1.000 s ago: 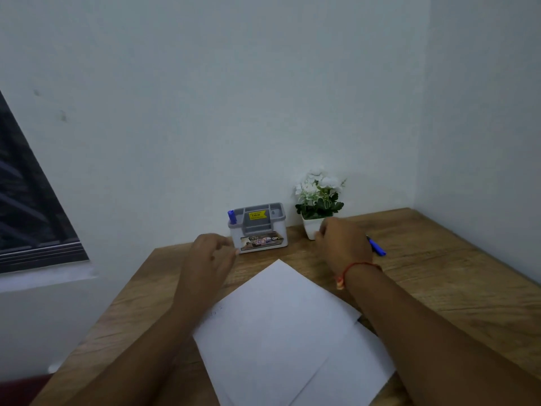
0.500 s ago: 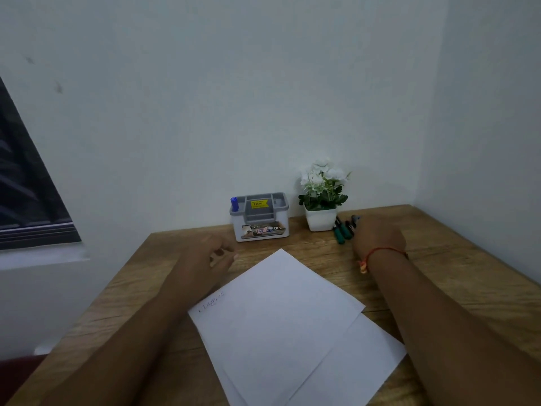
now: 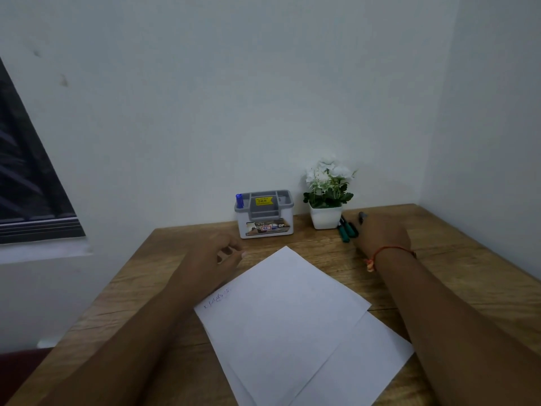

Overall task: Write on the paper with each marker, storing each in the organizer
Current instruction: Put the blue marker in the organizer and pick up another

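Risk of scattering green markers against plant pot during reach. Right hand over grey marker, grip hidden, cannot tell; left hand loosely curled, empty, beside paper. Blue marker stowed in organizer.

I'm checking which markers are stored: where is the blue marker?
Head view: the blue marker stands upright in the left end slot of the organizer, which sits left of the flower pot.

Bare forearms, no sleeves visible. Right wrist: thin red-orange thread bracelet, knot seemingly dangling.
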`<state>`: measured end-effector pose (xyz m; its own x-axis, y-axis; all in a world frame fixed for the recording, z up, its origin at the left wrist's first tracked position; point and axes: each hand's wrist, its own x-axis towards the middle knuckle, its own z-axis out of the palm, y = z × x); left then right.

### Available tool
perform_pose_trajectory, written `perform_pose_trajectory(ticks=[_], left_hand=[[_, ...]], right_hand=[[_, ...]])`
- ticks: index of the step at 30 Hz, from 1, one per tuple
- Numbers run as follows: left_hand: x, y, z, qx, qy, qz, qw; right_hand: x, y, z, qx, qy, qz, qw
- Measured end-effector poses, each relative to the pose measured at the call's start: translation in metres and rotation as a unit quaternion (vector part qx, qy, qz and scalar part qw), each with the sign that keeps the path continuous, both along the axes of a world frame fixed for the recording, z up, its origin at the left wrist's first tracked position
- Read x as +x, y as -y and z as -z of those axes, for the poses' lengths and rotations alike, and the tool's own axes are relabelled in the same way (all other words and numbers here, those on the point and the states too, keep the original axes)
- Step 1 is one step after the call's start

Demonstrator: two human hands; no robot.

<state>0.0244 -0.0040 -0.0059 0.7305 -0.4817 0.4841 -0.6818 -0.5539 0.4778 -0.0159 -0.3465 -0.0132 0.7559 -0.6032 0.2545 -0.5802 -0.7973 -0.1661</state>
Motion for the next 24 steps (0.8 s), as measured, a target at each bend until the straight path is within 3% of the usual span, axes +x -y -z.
perform_pose_trajectory(ticks=[8, 13, 16, 19, 21, 24], left_hand=[[-0.004, 0.001, -0.003, 0.0, 0.002, 0.001, 1.0], [-0.005, 0.003, -0.006, -0.008, 0.015, -0.007, 1.0], [-0.008, 0.005, -0.008, -0.014, 0.02, -0.017, 1.0], [-0.013, 0.009, -0.011, -0.044, 0.018, -0.016, 0.999], [-0.017, 0.011, -0.013, -0.074, -0.012, -0.004, 0.997], [-0.024, 0.016, -0.017, -0.13, -0.083, 0.037, 0.987]], right_hand=[[-0.013, -0.01, -0.012, 0.032, 0.063, 0.016, 0.997], [-0.014, -0.018, -0.029, 0.138, 0.25, -0.012, 0.958], [-0.023, -0.042, -0.043, 0.328, 0.357, -0.126, 0.866], [-0.032, -0.072, -0.053, 0.556, 0.363, -0.241, 0.708], [-0.035, -0.088, -0.054, 0.654, 0.332, -0.283, 0.618], [-0.035, -0.108, -0.048, 0.694, 0.276, -0.319, 0.583]])
